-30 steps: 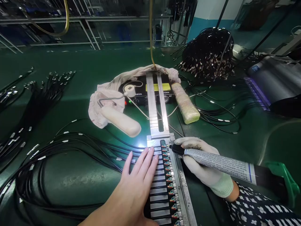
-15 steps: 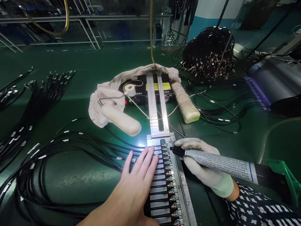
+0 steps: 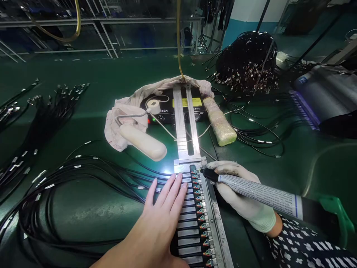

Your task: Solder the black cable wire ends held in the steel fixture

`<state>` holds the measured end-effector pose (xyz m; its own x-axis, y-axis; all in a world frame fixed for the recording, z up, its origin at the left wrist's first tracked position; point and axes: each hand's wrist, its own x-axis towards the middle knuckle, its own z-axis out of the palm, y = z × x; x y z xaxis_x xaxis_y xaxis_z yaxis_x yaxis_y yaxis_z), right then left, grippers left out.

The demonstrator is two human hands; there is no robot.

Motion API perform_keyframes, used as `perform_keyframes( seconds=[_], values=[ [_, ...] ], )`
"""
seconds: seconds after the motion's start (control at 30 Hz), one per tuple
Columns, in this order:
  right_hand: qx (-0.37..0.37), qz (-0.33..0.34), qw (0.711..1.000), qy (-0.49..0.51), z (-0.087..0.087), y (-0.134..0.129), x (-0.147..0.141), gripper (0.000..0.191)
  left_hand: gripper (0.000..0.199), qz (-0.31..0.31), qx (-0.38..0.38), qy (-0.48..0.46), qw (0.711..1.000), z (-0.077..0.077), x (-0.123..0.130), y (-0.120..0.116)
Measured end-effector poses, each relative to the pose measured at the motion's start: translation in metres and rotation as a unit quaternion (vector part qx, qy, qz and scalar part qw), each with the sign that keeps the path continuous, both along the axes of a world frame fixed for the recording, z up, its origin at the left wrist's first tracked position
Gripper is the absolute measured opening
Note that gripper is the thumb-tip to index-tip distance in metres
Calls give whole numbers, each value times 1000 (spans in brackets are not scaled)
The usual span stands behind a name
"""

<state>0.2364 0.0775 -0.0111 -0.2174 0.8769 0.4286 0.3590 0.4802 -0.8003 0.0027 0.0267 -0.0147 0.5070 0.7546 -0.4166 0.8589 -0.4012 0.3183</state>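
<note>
My bare left hand (image 3: 161, 216) lies flat with its fingers spread over black cables at the left side of a metal fixture (image 3: 220, 227). The cables sit side by side in the fixture, and small metal connectors (image 3: 202, 210) with coloured wires line its right side. My right hand (image 3: 242, 193), in a white glove, is closed around a long grey printed tube (image 3: 259, 193) with a black nozzle. The nozzle tip is at the connectors near the fixture's far end; I cannot tell whether it touches them. A green part (image 3: 338, 219) shows at the tube's rear end.
Beyond the fixture stands a black control box (image 3: 164, 117) with cloth and a white padded piece (image 3: 145, 143) around it. Loose cables (image 3: 69, 175) curve across the left side of the green table. A big cable bundle (image 3: 247, 63) and a grey machine (image 3: 331, 96) are at the right.
My right hand has shifted the tube slightly away from me, so its nozzle is now closer to the fixture's far end. The left hand stays in place.
</note>
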Motion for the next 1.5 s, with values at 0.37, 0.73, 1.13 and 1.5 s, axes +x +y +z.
perform_keyframes(
  seconds=[0.37,0.73,1.13,1.5],
  values=[
    [19,19,999,-16,2,-10,2,24,140,-12,31,-9,999,2,-3,-2],
    [-1,29,1000,-2,-1,-6,2,25,152,-13,21,-12,1000,-1,-3,-2],
    [7,24,1000,0,-1,-8,3,25,147,-7,-2,-15,1000,14,-1,2],
    [12,18,1000,-6,3,-5,1,22,144,-7,2,-15,1000,15,-1,3]
  ],
)
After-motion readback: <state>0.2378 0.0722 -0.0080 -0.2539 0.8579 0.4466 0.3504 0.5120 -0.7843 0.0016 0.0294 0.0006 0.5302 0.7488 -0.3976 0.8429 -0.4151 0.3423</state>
